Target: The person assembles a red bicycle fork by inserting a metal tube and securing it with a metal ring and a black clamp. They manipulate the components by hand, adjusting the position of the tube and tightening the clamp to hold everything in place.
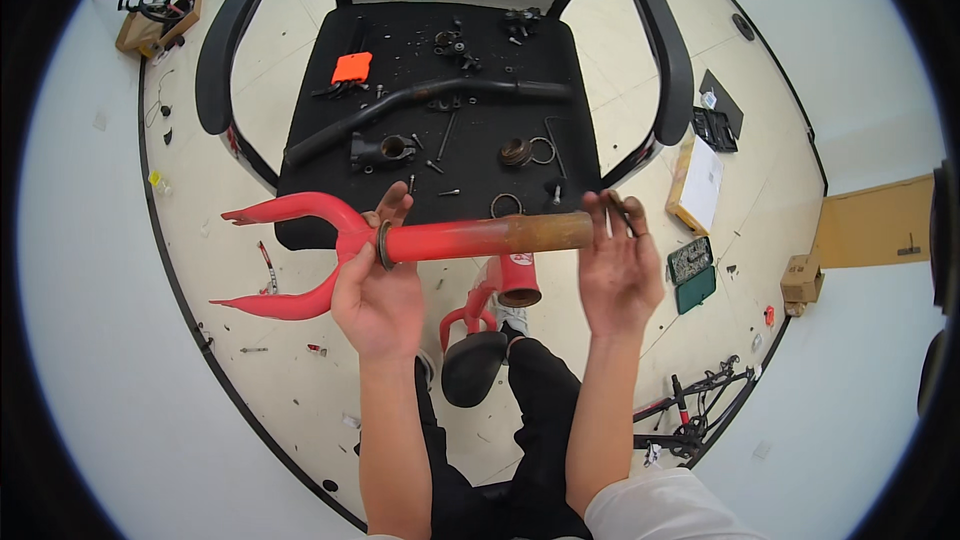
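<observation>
A red bicycle fork (440, 240) lies sideways across my view, its two prongs to the left and its rusty-ended steerer tube to the right. My left hand (380, 290) grips it from below near the crown, where a dark metal ring (384, 245) sits around the tube. At the tube's right end is my right hand (620, 270), palm up, pinching a thin dark piece (626, 215) seen nearly edge-on; its exact kind is unclear. Below the fork, a red bike frame (485, 290) with an open head tube and a black saddle (473, 368) stands between my legs.
Ahead, a black office chair (460, 205) carries a handlebar (430, 92), a stem (383, 150), an orange piece (352, 67), bolts and rings. On the floor lie a green case (696, 289) of small parts, a white-topped box (697, 185) and a dark bike frame (690, 420).
</observation>
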### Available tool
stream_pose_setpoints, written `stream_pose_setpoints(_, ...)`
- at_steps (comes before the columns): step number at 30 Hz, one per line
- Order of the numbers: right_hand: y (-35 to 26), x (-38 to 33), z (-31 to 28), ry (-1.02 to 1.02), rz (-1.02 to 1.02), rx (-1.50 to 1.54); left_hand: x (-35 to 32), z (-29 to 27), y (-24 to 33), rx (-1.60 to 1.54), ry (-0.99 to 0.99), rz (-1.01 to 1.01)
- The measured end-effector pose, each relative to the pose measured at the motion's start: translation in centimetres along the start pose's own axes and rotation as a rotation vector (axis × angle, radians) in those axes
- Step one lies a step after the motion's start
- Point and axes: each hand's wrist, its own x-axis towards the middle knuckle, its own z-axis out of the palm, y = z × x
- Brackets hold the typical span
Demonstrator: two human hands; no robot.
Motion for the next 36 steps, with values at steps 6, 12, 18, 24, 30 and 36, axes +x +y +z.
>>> stream_pose_setpoints(6, 1.2, -0.1, 1.6, -0.052, 0.044, -0.278, -0.1, 0.2, -0.6, 0.027, -0.017, -0.029)
stream_pose_setpoints(12, 1.2, 0.1, 0.7, -0.036, 0.042, -0.189, 0.0, 0.3, -0.6, -0.052, 0.020, -0.035)
stream_pose_setpoints(18, 1.6, 0.0, 1.2, -0.084, 0.061, -0.138, 0.0, -0.2, -0.7, -0.078, -0.006, -0.044)
stream_pose_setpoints(24, 2.0, 0.0, 1.2, -0.104, 0.119, -0.340, -0.1, 0.0, -0.3, -0.070, 0.018, -0.042)
stream_pose_setpoints(30, 5.8, -1.5, 4.6, -0.097, 0.219, -0.374, -0.6, 0.8, -1.4, -0.048, -0.025, -0.082)
stream_pose_setpoints(36, 6.7, -1.6, 5.7, -0.183, 0.206, -0.521, -1.2, 1.5, -2.0, -0.068, -0.071, -0.127)
